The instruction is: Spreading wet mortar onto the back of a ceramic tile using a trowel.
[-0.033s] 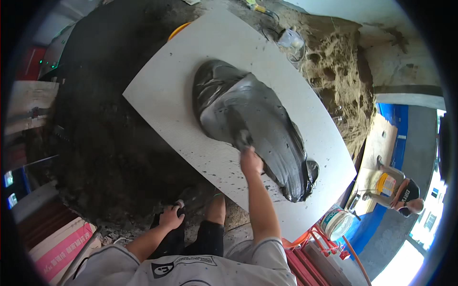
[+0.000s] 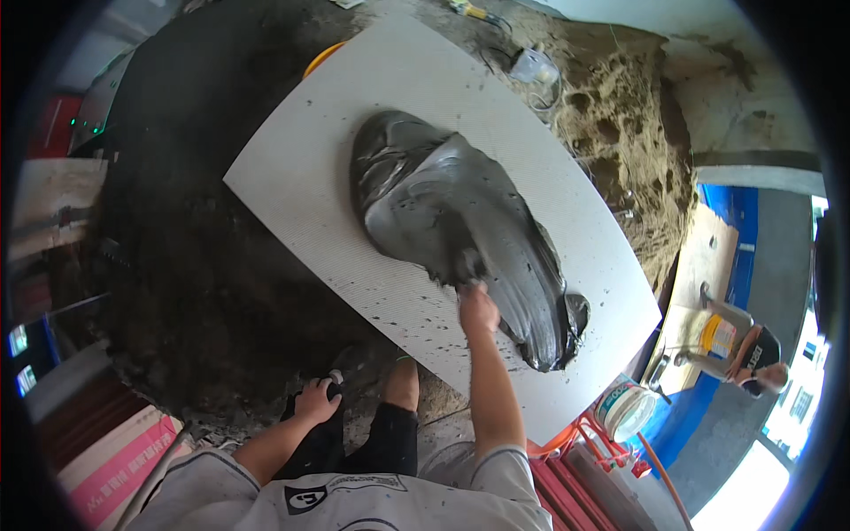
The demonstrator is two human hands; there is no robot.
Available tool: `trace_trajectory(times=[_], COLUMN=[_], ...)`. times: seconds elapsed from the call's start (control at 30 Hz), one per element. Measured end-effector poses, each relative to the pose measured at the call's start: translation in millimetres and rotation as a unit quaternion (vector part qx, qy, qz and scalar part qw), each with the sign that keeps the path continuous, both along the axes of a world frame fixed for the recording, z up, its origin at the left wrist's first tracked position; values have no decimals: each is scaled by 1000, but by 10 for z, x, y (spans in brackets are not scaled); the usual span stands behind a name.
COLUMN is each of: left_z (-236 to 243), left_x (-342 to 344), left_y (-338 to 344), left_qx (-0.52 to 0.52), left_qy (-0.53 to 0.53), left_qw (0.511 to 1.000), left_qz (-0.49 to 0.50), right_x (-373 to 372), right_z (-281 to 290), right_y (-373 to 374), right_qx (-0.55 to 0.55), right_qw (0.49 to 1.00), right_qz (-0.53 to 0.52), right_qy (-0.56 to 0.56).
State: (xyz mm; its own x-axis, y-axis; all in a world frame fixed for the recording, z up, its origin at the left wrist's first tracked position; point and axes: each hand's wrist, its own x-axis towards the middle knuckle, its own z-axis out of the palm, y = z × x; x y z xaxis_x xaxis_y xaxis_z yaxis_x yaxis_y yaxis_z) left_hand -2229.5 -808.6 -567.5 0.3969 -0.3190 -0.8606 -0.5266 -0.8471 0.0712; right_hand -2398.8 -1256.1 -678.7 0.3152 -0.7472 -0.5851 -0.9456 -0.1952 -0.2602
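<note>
A thick mound of wet grey mortar (image 2: 496, 239) spreads across a large pale tile (image 2: 301, 168). My right hand (image 2: 479, 311) reaches out over the tile's near side, fingers wrapped round the handle of a mortar-coated trowel (image 2: 469, 264). Motion blurs the trowel, and its blade is partly lost in the grey paste. Over my left leg, my left hand (image 2: 316, 403) rests on the knee of the black shorts, fingers lying over it with nothing plainly held.
Beyond the tile's right edge lies loose sand (image 2: 611, 124) with a corded yellow tool (image 2: 476, 12). Dark mortar-covered floor (image 2: 204, 265) borders the left. A white bucket (image 2: 625, 409) stands by the near right corner. Farther right is another person (image 2: 757, 358) near a yellow bucket (image 2: 717, 337).
My right hand and the trowel have shifted slightly right and nearer to me through the mortar. My left hand stays on the knee.
</note>
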Motion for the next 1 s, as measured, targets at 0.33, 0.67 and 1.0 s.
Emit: trace_trajectory(times=[0.33,0.67,1.0], left_z=[248,-433,-368], left_x=[1022,3075,4046], left_y=[-1393,-1706,-1847], left_qx=[-32,53,-28], left_qy=[-54,-83,-45], left_qw=[998,991,994], left_qz=[0,-92,-91], right_x=[-2700,1308,3736], right_z=[-189,-419,-201], right_y=[350,-607,-119], right_qx=[-139,115,136], right_qw=[887,647,946], right_qz=[-434,-664,-223], right_qy=[74,-356,-192])
